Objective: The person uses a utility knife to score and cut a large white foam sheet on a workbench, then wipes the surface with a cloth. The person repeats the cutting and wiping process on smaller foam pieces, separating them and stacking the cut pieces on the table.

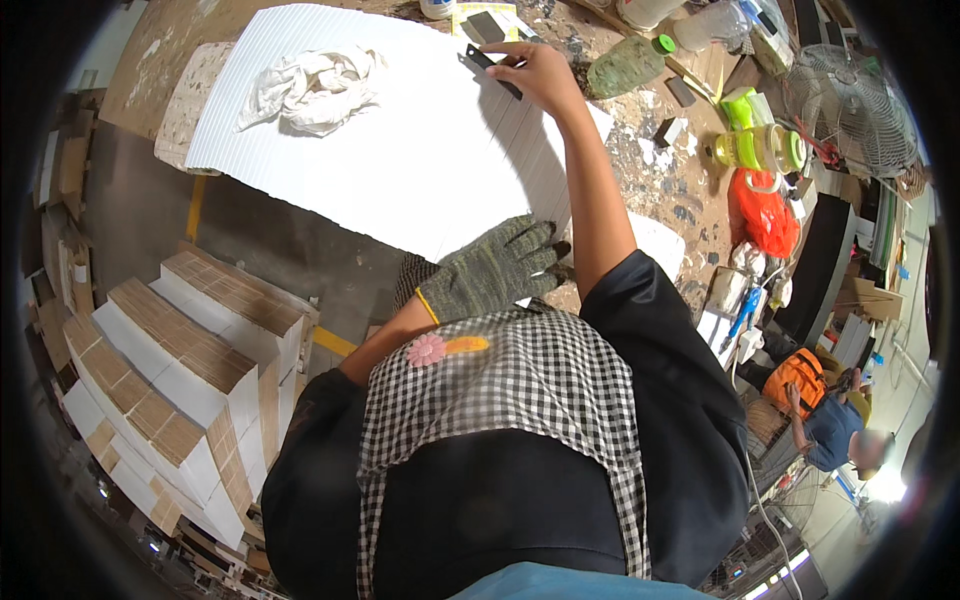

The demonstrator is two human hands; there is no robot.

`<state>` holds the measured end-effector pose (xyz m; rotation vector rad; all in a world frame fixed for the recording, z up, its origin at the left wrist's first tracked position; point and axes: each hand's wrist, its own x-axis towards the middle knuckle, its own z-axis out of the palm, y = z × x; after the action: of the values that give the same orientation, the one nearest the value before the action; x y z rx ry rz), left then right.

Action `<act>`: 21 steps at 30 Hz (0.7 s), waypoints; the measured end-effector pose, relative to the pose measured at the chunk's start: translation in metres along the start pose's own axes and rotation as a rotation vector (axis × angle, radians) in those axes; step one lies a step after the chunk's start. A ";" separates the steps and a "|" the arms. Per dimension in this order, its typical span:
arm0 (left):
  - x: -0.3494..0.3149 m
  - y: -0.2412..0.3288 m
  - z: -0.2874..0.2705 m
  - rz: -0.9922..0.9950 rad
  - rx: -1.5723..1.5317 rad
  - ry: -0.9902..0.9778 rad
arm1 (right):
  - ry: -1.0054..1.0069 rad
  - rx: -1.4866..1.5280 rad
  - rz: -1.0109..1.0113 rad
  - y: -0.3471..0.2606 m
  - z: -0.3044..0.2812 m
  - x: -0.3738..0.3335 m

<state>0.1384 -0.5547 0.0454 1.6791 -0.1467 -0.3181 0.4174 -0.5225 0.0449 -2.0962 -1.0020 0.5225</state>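
White ribbed sheet material [400,150], which looks like white strips laid side by side, covers the workbench before me. My right hand [535,75], bare, reaches to its far edge. Thumb and fingers there pinch a small flat black strip [492,70] with a hole near one end. My left hand [495,268] wears a grey-green knitted glove with dark fingertips. It lies at the sheet's near edge against my checked apron [520,360], its fingers stretched out to the right. A crumpled white cloth [315,90] rests on the left part of the sheet.
Right of the sheet, the stained bench [640,125] holds a green-capped bottle [628,66], a yellow-green jar [760,148], a red plastic bag [765,215] and a fan [850,105]. Stacked white-and-brown boards [190,350] stand at lower left. Another person [835,425] is at far right.
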 end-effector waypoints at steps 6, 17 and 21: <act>-0.041 0.020 -0.078 0.220 0.254 0.249 | -0.020 -0.064 0.107 -0.014 0.011 0.009; -0.026 0.004 -0.239 -0.451 1.468 1.172 | -0.013 -0.010 0.128 -0.026 0.011 0.002; -0.035 -0.012 -0.242 -0.328 1.321 1.121 | -0.078 -0.065 0.126 -0.029 0.013 -0.002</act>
<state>0.1747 -0.3130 0.0630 2.9138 0.9580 0.6838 0.3942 -0.5064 0.0591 -2.2222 -0.9464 0.6472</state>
